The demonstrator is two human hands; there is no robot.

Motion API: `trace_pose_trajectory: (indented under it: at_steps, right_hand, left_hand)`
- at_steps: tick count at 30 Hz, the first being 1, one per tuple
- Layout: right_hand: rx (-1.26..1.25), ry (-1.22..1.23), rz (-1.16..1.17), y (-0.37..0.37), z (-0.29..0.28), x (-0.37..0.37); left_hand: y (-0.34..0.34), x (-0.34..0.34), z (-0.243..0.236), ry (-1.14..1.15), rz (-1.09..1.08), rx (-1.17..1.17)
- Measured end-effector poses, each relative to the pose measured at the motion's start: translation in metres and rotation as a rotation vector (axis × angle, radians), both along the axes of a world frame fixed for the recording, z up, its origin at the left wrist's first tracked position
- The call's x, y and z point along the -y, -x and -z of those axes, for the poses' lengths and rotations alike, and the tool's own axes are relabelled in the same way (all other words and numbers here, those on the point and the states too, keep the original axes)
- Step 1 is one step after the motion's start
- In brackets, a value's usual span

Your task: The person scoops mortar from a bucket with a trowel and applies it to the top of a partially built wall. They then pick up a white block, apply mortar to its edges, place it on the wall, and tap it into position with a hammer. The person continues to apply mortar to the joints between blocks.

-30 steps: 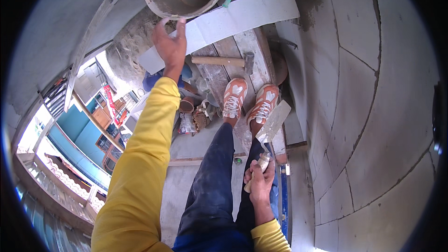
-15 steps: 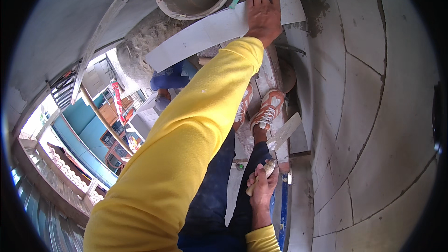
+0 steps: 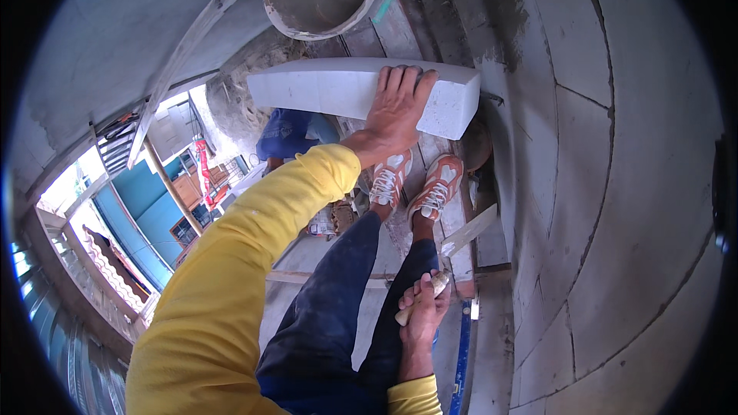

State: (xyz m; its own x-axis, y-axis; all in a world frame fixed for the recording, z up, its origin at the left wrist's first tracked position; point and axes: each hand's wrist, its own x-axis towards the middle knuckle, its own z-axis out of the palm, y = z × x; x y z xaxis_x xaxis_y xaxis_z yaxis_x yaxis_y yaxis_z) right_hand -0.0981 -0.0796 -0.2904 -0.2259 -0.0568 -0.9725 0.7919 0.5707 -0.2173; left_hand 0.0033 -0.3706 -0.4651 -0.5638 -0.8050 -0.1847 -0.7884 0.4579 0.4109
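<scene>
Left hand [image 3: 396, 111]: fingers bent over the upper edge of a long white block [image 3: 323, 81] near its right end, gripping it. Block lies crosswise beyond the shoes [image 3: 436, 188], its right end face visible; cannot tell whether its underside touches the wooden planks [image 3: 396, 34] below.

Right hand [image 3: 424, 309]: fingers wrapped around the handle of a trowel [image 3: 470, 229], held low before the right leg, blade pointing up and to the right.

Bucket [image 3: 307, 34] of grey mix stands beyond the block; a green handle [image 3: 384, 6] is just beside its right rim. Blue level [image 3: 462, 361] lies to the right of the right hand. Block wall [image 3: 638, 184] with dark joints runs along the right side.
</scene>
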Motion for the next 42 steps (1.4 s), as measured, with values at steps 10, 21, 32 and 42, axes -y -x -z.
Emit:
trace_pose_trajectory:
  at_steps: [10, 21, 32, 42]
  right_hand:
    - [0.029, -0.043, -0.088, 0.005, 0.008, -0.027]
    - [0.03, -0.02, -0.342, 0.012, -0.001, -0.011]
    - [-0.273, 0.224, -0.731, 0.045, -0.008, 0.035]
    - [-0.855, 0.481, -1.456, 0.028, 0.023, 0.213]
  left_hand:
    - [0.027, -0.005, -0.104, -0.065, -0.05, -0.255]
    - [-0.061, -0.029, -0.193, -0.03, -0.249, -0.627]
    - [-0.281, -0.122, -0.182, -0.086, -0.443, -0.367]
    - [-0.331, -0.117, -0.198, -0.394, -0.951, -0.55]
